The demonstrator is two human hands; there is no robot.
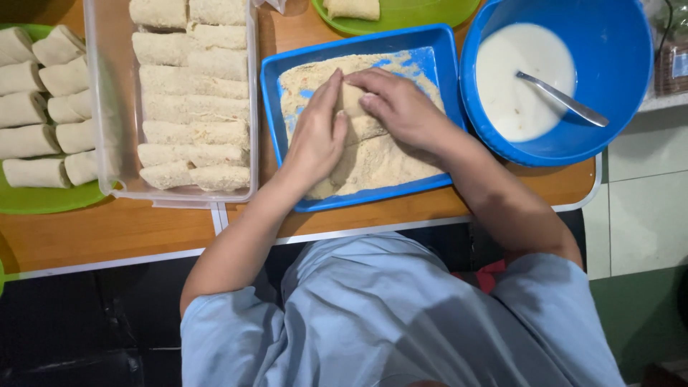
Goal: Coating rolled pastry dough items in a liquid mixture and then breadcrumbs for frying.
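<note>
Head view, looking straight down; left hand curled, fingers together, pressed edge-on against the near side of a pale roll, thumb side uppermost; right hand laid flat over the far side of the same roll, fingers together and bent at the tips, so the roll is cupped between both hands; the roll lies in the blue rectangular tray, on a bed of tan breadcrumbs that covers most of the tray floor, bare blue showing at the far right corner.

Arms: both forearms bare, reaching forward from light blue sleeves; left forearm rising from lower left, right forearm crossing the tray's near right corner; elbows spread, wrists angled inward toward each other.

Surface: wooden tabletop with a pale edge strip; clear plastic container just left of the tray, packed with crumb-coated rolls in two columns; green plate at far left, carrying uncoated pale rolls; round blue bowl just right of the tray, holding white liquid with a metal spoon resting in it; second green plate at the far edge, bearing one roll; pale tiled floor at right, dark floor beneath the tabletop.
</note>
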